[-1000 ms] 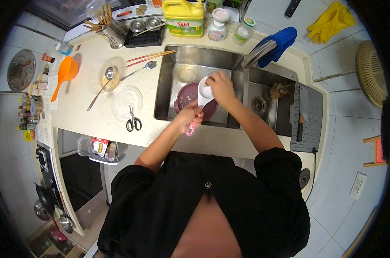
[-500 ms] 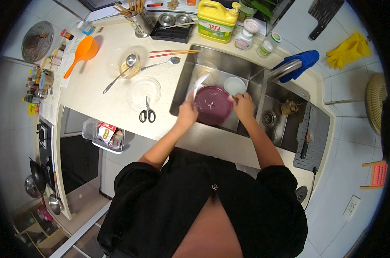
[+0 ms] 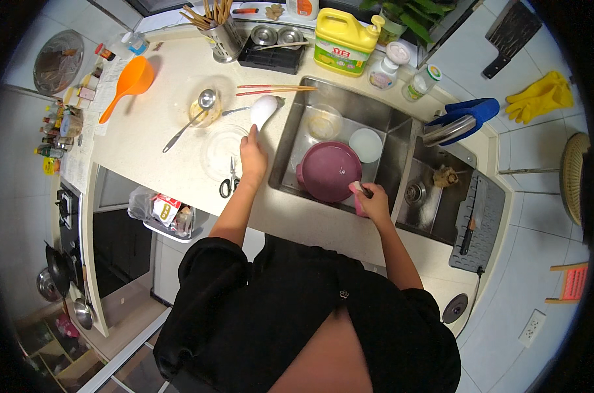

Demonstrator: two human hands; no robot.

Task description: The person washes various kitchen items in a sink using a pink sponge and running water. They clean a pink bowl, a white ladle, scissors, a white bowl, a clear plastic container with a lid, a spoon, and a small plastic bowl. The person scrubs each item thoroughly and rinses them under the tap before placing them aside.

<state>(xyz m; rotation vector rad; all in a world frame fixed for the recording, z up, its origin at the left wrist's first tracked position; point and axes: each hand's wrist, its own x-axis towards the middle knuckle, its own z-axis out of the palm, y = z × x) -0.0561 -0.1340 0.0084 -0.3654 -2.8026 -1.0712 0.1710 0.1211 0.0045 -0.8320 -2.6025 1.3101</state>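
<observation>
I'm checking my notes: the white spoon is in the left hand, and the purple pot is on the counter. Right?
Not quite: the head view shows the purple pot in the sink. The white spoon is in the left hand.

hands: two are working
white spoon: one is showing
pink item: one is showing
purple pan: one is sitting
sink basins: two are showing
sink bowls: two are sitting
metal spoons: two are lying
chopsticks: two are lying
scissors: one pair is lying
black tray: one is standing
small metal dishes: two are resting
orange dipper: one is lying
yellow jug: one is standing
knives: two are showing
blue cloth: one is hanging
woven basket: one is hanging
</observation>
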